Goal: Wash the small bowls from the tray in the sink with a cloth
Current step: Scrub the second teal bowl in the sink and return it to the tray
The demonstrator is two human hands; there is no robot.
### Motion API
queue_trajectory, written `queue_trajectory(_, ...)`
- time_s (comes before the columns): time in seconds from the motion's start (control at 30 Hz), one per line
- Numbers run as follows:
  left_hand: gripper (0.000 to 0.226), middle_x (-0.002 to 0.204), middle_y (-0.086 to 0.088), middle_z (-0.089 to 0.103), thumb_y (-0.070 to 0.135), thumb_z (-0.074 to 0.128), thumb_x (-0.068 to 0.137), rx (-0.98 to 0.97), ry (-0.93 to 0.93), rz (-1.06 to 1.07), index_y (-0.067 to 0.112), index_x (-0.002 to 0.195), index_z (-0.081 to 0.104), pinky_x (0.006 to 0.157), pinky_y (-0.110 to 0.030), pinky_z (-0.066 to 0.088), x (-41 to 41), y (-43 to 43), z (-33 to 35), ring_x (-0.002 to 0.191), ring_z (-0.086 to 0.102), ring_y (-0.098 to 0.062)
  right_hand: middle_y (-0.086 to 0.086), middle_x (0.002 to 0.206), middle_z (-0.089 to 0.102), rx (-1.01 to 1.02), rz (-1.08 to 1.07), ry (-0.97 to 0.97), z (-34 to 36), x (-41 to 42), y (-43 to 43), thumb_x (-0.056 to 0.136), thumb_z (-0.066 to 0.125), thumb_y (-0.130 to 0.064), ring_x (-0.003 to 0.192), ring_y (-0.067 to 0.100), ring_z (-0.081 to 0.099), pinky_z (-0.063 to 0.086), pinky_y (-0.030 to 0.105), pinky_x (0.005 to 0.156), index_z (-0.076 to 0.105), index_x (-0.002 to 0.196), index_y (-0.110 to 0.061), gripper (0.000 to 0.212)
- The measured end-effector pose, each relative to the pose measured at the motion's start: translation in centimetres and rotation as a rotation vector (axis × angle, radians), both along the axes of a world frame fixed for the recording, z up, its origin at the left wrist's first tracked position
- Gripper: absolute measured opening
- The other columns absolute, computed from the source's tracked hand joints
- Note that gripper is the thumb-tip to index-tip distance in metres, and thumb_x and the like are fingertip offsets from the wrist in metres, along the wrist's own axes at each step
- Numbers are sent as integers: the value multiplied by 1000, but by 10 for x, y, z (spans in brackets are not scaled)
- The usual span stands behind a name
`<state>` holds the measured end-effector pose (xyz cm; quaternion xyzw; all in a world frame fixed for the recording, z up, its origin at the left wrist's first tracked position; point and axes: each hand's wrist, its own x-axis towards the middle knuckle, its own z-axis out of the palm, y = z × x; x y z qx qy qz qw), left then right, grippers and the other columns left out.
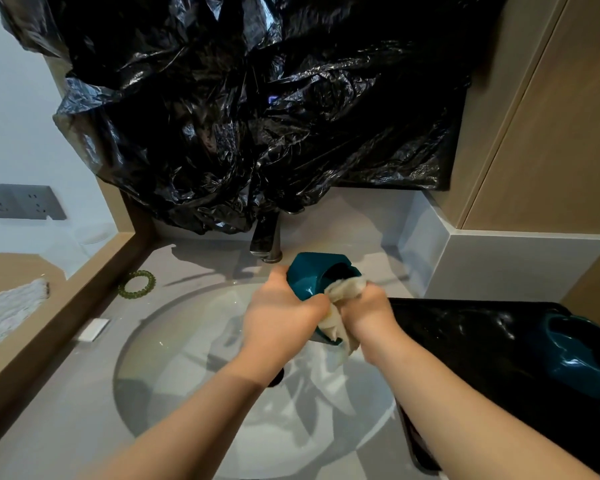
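Over the round white sink [174, 341] my left hand [281, 317] grips a small teal bowl [309, 275], tilted so its mouth faces right. My right hand [368, 310] holds a cream cloth [343, 289] bunched against the bowl's rim and inside. More of the cloth hangs down below the bowl between my hands. A second teal bowl [582, 358] sits on the black tray [465, 337] at the right of the sink.
A metal faucet [265, 237] stands just behind the bowl. Black plastic sheeting [257, 98] covers the wall above. A green beaded ring [137, 284] and a small white bar [92, 329] lie on the counter left of the sink. A wall socket [18, 200] is at far left.
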<state>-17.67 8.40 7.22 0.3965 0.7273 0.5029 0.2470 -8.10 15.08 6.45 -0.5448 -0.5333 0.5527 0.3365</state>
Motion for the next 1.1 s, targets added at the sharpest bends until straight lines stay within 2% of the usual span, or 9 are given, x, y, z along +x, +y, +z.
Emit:
queue_trajectory(0.17, 48, 82, 5, 62, 39, 49, 52, -203, 181, -167, 25, 97, 53, 62, -27, 44, -5, 5, 13, 81, 60, -17, 4, 103, 62, 672, 269, -663, 22, 7, 3, 87, 51, -9, 96, 28, 57, 46, 35, 78, 52, 115, -21, 30)
queue_trajectory(0.3, 32, 75, 2, 61, 32, 52, 52, -212, 49, -214, 21, 82, 54, 58, -27, 40, -4, -1, 7, 72, 58, -15, -7, 128, 53, 991, 537, -791, 21, 8, -1, 87, 51, -15, 113, 22, 50, 41, 33, 84, 50, 127, -29, 43)
queue_trajectory(0.47, 6, 67, -1, 56, 10, 58, 77, -18, -303, 68, 16, 75, 55, 54, -27, 37, 2, -1, -2, 61, 51, -17, 5, 94, 53, 572, 150, -653, 9, -7, 4, 87, 47, -9, 86, 30, 53, 37, 30, 66, 48, 108, -13, 21)
queue_trajectory(0.63, 15, 77, 3, 64, 14, 62, 76, 45, -191, 169, 18, 90, 59, 64, -28, 47, 5, 0, -11, 72, 60, -13, 13, 88, 58, -401, 9, 266, 7, -12, -13, 95, 35, -5, 74, 25, 52, 44, 31, 63, 56, 95, -3, 21)
queue_trajectory(0.7, 26, 84, 3, 65, 12, 66, 74, 33, -188, 91, 21, 96, 56, 70, -29, 51, 4, -4, -15, 78, 62, -13, 21, 113, 60, -446, 8, 343, 3, -9, -16, 96, 35, -6, 92, 30, 58, 48, 37, 80, 56, 108, -5, 25)
queue_trajectory(0.8, 47, 93, -5, 66, 16, 75, 64, -64, -454, -152, 22, 104, 52, 67, -32, 53, -9, -5, -7, 82, 64, -20, 11, 106, 63, 20, 9, -227, 3, 2, -8, 87, 46, -2, 92, 27, 60, 50, 24, 71, 58, 93, -18, 21)
queue_trajectory(0.9, 51, 90, -7, 64, 21, 73, 69, -258, -340, -253, 25, 113, 49, 56, -25, 47, -24, 3, 3, 78, 61, -19, 9, 105, 62, 527, 325, -748, 14, 9, -4, 85, 54, -11, 99, 32, 57, 45, 31, 76, 57, 110, -21, 27)
queue_trajectory(1.0, 44, 91, -6, 64, 13, 67, 69, -350, -18, -380, 22, 109, 52, 60, -27, 47, -20, 8, 1, 79, 60, -19, 8, 113, 58, 683, 495, -870, 21, 0, -6, 86, 54, -16, 104, 31, 54, 47, 38, 82, 52, 118, -21, 33)
queue_trajectory(1.1, 27, 88, -5, 62, 11, 58, 75, -258, -30, -265, 20, 100, 56, 61, -27, 42, -19, 9, -4, 76, 57, -19, 8, 108, 59, 693, 395, -713, 17, -1, -2, 83, 54, -11, 99, 31, 55, 47, 39, 81, 55, 116, -20, 34)
